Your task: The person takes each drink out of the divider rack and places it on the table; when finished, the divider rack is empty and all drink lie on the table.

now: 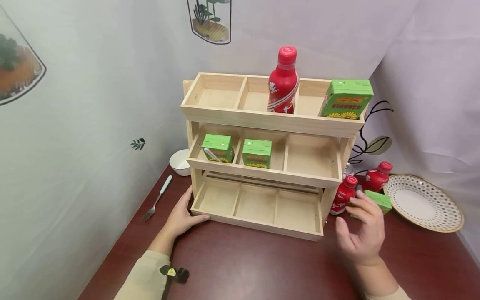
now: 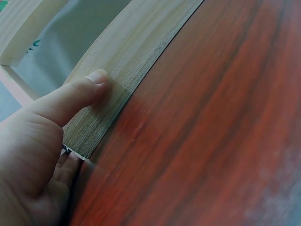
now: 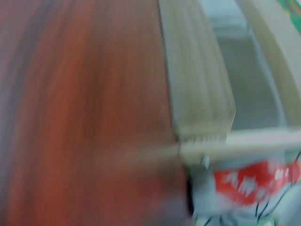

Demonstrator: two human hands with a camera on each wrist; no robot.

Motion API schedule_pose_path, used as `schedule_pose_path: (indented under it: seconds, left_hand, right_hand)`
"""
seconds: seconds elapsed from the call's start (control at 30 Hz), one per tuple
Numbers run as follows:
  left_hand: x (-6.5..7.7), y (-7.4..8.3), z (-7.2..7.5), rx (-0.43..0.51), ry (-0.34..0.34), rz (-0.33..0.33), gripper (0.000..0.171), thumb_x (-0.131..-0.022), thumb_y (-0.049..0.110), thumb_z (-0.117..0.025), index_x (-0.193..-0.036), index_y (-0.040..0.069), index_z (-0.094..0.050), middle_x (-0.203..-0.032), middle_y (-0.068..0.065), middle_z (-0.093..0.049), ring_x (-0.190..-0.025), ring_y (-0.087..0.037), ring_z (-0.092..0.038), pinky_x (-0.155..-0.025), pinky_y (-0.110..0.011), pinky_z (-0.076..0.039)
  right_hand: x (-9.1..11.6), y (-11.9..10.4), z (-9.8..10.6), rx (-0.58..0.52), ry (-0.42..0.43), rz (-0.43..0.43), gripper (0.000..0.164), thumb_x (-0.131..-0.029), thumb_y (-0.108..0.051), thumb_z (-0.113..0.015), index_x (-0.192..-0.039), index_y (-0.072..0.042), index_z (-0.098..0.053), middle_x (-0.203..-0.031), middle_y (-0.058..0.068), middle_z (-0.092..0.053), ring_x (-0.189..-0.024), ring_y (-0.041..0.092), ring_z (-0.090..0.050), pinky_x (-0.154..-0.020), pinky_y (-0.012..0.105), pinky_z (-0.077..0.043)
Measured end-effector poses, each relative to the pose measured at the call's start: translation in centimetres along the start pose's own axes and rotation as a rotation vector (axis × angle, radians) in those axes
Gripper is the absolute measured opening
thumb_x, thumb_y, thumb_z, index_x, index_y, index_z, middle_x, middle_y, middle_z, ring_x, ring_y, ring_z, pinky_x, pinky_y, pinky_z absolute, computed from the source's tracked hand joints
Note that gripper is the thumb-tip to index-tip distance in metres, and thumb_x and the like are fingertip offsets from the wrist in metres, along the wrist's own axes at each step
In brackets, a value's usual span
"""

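Observation:
A three-tier wooden rack [image 1: 258,227] stands on the table. My left hand [image 1: 181,216] grips its lower left corner; in the left wrist view the thumb [image 2: 77,96] lies along the front board [image 2: 127,52] and the other fingers go round the side, partly hidden. Right of the rack, my right hand [image 1: 363,233] is held up with loosely bent fingers and nothing in them. Just behind it are a red bottle [image 1: 343,196] and a green carton [image 1: 378,200], partly covered by the hand. The right wrist view is blurred and shows the rack's corner [image 3: 202,113], not the hand.
The top tier holds a red bottle [image 1: 283,89] and a green carton [image 1: 346,100]; two green cartons [image 1: 221,143] sit in the middle tier. A fork [image 1: 159,196] and white bowl [image 1: 181,162] lie left. Another red bottle [image 1: 376,177] and a dotted plate [image 1: 423,204] stand right.

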State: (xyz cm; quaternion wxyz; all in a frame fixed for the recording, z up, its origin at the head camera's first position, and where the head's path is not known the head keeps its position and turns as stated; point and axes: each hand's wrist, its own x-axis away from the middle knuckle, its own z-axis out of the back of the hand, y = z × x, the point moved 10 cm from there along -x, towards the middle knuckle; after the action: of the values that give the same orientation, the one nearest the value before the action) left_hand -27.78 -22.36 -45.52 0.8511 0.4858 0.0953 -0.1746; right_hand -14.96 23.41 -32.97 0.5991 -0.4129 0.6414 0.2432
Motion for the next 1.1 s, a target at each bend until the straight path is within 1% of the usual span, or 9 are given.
schedule_pose_path:
  seconds: [0.13,0.27,0.47,0.63,0.73,0.83,0.93,1.07,1.1]
  left_hand:
    - [0.1,-0.2,-0.1,0.000,0.003,0.016,0.114,-0.065,0.017,-0.092,-0.154,0.011,-0.022,-0.145,-0.015,-0.042,-0.127,-0.026,-0.044,-0.100,-0.041,-0.036]
    - [0.1,-0.3,0.3,-0.007,0.016,0.021,0.114,-0.064,0.016,-0.092,-0.154,0.010,-0.023,-0.144,-0.016,-0.042,-0.127,-0.027,-0.043,-0.101,-0.044,-0.035]
    - [-0.1,-0.3,0.2,0.019,-0.001,0.019,0.113,-0.064,0.014,-0.092,-0.154,0.010,-0.022,-0.144,-0.018,-0.041,-0.127,-0.032,-0.044,-0.099,-0.050,-0.036]
    - [0.0,-0.7,-0.1,0.026,-0.008,0.026,0.114,-0.064,0.015,-0.092,-0.154,0.011,-0.022,-0.145,-0.017,-0.041,-0.126,-0.032,-0.046,-0.098,-0.049,-0.038]
    - [0.0,-0.9,0.0,0.026,-0.003,0.033,0.114,-0.063,0.015,-0.092,-0.154,0.011,-0.023,-0.145,-0.016,-0.041,-0.126,-0.031,-0.046,-0.098,-0.048,-0.039]
    - [0.1,-0.8,0.0,0.034,-0.005,0.037,0.115,-0.064,0.015,-0.092,-0.154,0.010,-0.022,-0.144,-0.017,-0.042,-0.125,-0.033,-0.047,-0.097,-0.045,-0.040]
    - [0.0,-0.6,-0.2,0.037,-0.011,0.034,0.115,-0.064,0.015,-0.092,-0.154,0.009,-0.021,-0.143,-0.018,-0.043,-0.124,-0.034,-0.049,-0.096,-0.040,-0.041]
    - [0.1,-0.4,-0.1,0.028,-0.006,0.029,0.114,-0.064,0.015,-0.092,-0.154,0.009,-0.022,-0.144,-0.018,-0.042,-0.125,-0.034,-0.048,-0.098,-0.036,-0.041]
    - [0.1,-0.3,-0.1,0.028,-0.005,0.029,0.114,-0.064,0.014,-0.092,-0.154,0.009,-0.022,-0.144,-0.018,-0.042,-0.126,-0.033,-0.047,-0.098,-0.036,-0.040]
  right_hand:
    - [-1.2,-1.4,-2.3,-0.078,-0.015,0.027,0.041,-0.079,-0.028,-0.074,-0.083,0.010,-0.060,-0.093,0.029,-0.062,-0.101,0.047,-0.059,-0.097,0.047,-0.043]
    - [-3.5,-3.2,-5.3,-0.128,-0.071,0.087,0.037,-0.081,-0.026,-0.072,-0.082,0.009,-0.060,-0.093,0.028,-0.062,-0.097,0.047,-0.059,-0.095,0.048,-0.044]
    - [-7.3,-5.5,-10.2,-0.130,-0.292,0.154,0.031,-0.085,-0.022,-0.066,-0.081,0.009,-0.061,-0.091,0.027,-0.063,-0.091,0.046,-0.060,-0.093,0.042,-0.046]
    - [-7.8,-4.6,-13.2,-0.112,-0.512,0.142,0.030,-0.084,-0.023,-0.064,-0.090,0.007,-0.064,-0.101,0.024,-0.065,-0.099,0.040,-0.060,-0.097,0.036,-0.042]
    - [-7.3,-3.7,-15.1,-0.111,-0.641,0.093,0.032,-0.082,-0.023,-0.065,-0.099,0.004,-0.065,-0.111,0.019,-0.064,-0.106,0.035,-0.058,-0.100,0.034,-0.039]
    - [-7.2,-3.4,-16.8,-0.113,-0.717,0.015,0.035,-0.079,-0.019,-0.070,-0.106,0.003,-0.064,-0.116,0.015,-0.063,-0.110,0.029,-0.058,-0.101,0.031,-0.039]
    - [-7.4,-3.1,-18.1,-0.162,-0.765,-0.152,0.040,-0.077,-0.008,-0.076,-0.113,0.005,-0.061,-0.120,0.014,-0.062,-0.112,0.028,-0.058,-0.101,0.031,-0.041]
    - [-7.0,-2.3,-19.5,-0.268,-0.815,-0.422,0.051,-0.076,0.006,-0.077,-0.121,0.010,-0.053,-0.126,0.021,-0.057,-0.117,0.033,-0.055,-0.100,0.040,-0.042]
    - [-6.8,-2.1,-19.8,-0.278,-0.828,-0.469,0.052,-0.077,0.006,-0.076,-0.123,0.010,-0.051,-0.127,0.022,-0.056,-0.118,0.035,-0.055,-0.099,0.042,-0.042]
